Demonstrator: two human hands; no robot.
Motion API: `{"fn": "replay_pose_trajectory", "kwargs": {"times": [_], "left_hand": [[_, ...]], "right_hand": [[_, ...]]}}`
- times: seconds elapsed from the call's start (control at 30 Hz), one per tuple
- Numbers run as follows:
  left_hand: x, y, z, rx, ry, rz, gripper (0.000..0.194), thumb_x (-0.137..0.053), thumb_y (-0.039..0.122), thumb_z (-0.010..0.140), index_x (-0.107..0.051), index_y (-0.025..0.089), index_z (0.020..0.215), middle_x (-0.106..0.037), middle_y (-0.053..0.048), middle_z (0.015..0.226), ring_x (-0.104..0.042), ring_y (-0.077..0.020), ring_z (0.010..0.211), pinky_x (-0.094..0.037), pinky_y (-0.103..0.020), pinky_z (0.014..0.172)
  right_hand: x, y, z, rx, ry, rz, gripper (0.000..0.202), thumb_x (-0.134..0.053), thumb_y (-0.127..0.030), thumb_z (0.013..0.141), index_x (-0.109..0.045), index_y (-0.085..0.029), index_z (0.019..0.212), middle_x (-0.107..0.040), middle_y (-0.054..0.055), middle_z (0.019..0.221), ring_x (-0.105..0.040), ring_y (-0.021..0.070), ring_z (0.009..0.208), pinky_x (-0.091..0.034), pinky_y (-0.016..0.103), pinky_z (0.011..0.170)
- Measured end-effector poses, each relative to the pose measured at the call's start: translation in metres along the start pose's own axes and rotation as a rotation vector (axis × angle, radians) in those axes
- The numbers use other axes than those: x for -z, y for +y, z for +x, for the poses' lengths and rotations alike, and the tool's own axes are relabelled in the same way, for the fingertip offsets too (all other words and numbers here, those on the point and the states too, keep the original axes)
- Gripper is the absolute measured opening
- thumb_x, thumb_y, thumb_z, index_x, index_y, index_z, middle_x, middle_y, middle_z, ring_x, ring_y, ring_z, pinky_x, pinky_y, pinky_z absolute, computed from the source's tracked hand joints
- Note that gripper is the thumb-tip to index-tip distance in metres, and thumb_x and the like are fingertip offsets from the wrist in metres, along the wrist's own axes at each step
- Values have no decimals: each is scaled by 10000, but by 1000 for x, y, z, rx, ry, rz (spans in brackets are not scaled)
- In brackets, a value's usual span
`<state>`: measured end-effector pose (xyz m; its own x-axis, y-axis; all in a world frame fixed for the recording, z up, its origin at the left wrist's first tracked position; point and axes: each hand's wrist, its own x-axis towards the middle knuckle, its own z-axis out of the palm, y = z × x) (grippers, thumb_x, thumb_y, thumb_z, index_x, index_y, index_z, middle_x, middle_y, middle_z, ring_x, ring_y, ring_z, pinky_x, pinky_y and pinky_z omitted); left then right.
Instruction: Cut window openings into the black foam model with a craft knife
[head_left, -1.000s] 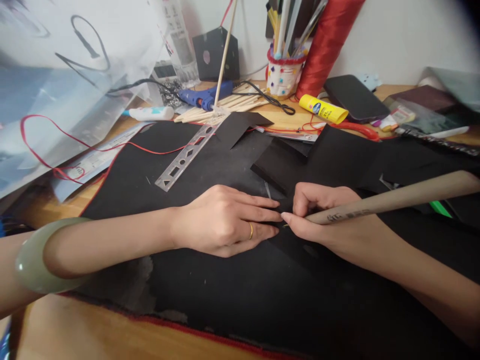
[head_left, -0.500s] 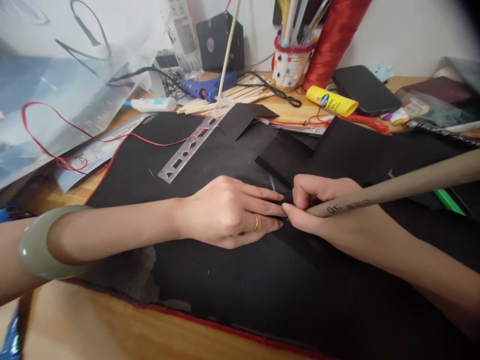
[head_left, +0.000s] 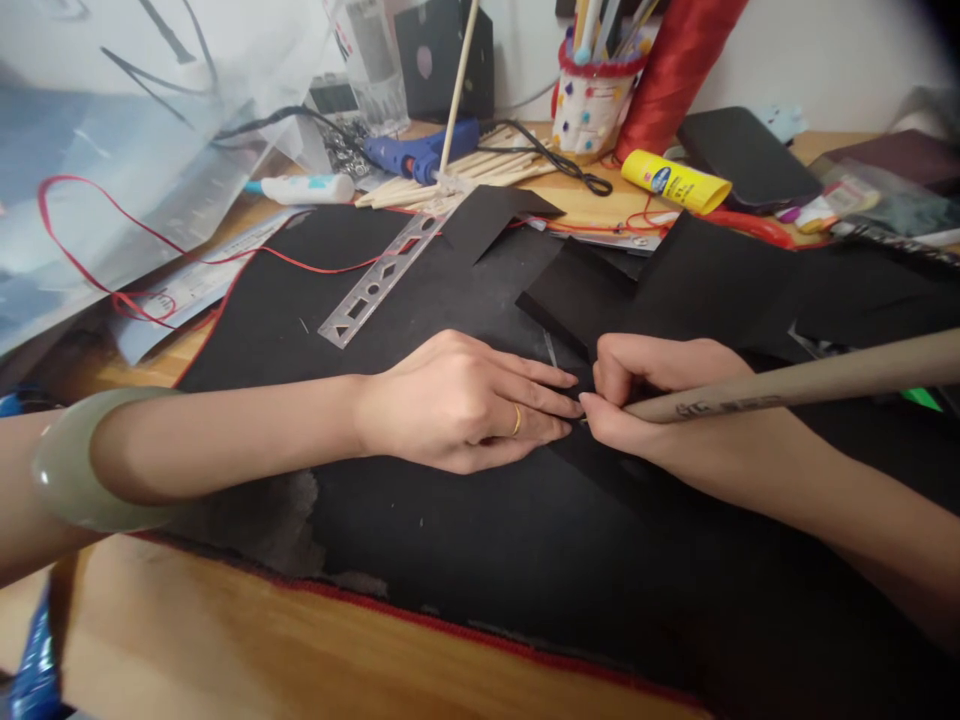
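Left hand (head_left: 465,405) flat, right hand (head_left: 667,395) gripping: that was how I worked over the black mat (head_left: 420,560) on the table (head_left: 300,640). At the left, a pale green bangle (head_left: 64,470) circled my forearm, and beyond it a red ribbon (head_left: 300,263) ran across to the clear stencil ruler (head_left: 382,287), which lay slantwise, apart from both hands. My left palm faced down, fingers outstretched and close together. Whether they pinned a separate sheet I could not tell (black on black hid any edge). Folded black paper (head_left: 577,290) lay behind the gap between the hands. To the right, thumb and fingers were closed around a grey-brown, pencil-like stick (head_left: 810,375); its shaft slanted up and away to the right, its thin tip down just beside the left fingertips. I judged the step in hand to be a fine marking or scoring stroke, with the left as anchor. What the next move called for, as I saw it, was firm pressure on the left and a light, controlled point on the right, fingertips out of its path.
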<state>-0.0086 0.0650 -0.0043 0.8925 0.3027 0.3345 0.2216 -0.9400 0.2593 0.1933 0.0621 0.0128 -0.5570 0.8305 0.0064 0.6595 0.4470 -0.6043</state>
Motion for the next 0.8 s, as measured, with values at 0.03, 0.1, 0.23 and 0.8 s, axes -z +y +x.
{"fn": "replay_pose_trajectory", "kwargs": {"times": [0.03, 0.1, 0.23, 0.8], "left_hand": [[0, 0, 0, 2, 0, -1, 227, -448, 194, 864, -633, 176, 993, -612, -5, 1102, -515, -142, 1104, -470, -235, 901], [0, 0, 0, 1, 5, -3, 226, -446, 190, 864, -636, 178, 986, -616, -5, 1094, -518, -141, 1101, -470, -234, 900], [0, 1, -1, -7, 9, -11, 228, -445, 182, 866, -633, 159, 993, -614, -15, 1098, -515, -147, 1105, -475, -241, 896], [0, 0, -2, 16, -16, -6, 242, -436, 201, 873, -628, 169, 1017, -603, 8, 1117, -506, -146, 1115, -466, -232, 905]], "right_hand": [[0, 0, 0, 4, -1, 6, 245, -512, -138, 656, -311, -191, 528, -388, -35, 506, -323, 80, 458, -242, 244, 424], [0, 0, 0, 6, 2, 24, 240, -512, -137, 656, -317, -193, 528, -388, -35, 508, -325, 82, 458, -240, 247, 429], [0, 2, -2, 3, 14, 48, 231, -510, -131, 657, -330, -194, 528, -394, -33, 514, -333, 83, 465, -240, 248, 435], [0, 7, -8, 26, 30, -32, 255, -546, -181, 693, -340, -198, 545, -383, -39, 503, -346, 81, 469, -261, 234, 422]]}}
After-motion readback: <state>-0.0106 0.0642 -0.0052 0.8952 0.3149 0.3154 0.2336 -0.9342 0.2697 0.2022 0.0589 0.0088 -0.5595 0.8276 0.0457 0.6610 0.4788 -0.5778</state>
